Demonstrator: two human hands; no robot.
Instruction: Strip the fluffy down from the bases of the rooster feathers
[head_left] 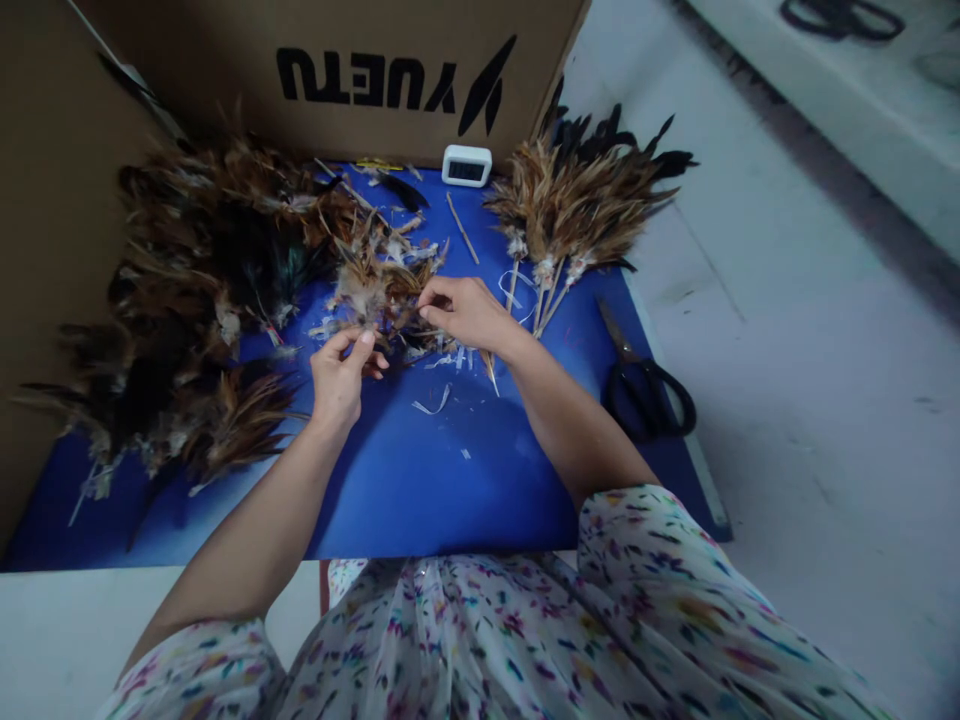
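Observation:
Over a loose pile of brown feathers (382,275) on the blue tabletop, both my hands work close together. My left hand (339,378) is closed in a pinch at the pile's near left edge, thumb against the index finger. Whatever is between those fingertips is too small to make out. To its right, my right hand (469,312) pinches with thumb and fingertips at the pile's right side; what it holds blends into the feathers. Thin white strips (433,402) and small scraps lie just in front of the hands.
Bundles of dark and brown feathers (187,300) cover the left side. Feather bunches on sticks (585,200) lie at the back right, near black-handled scissors (649,398). A small white digital clock (466,166) stands before a cardboard box (390,30). A thin stick (463,228) lies behind the hands.

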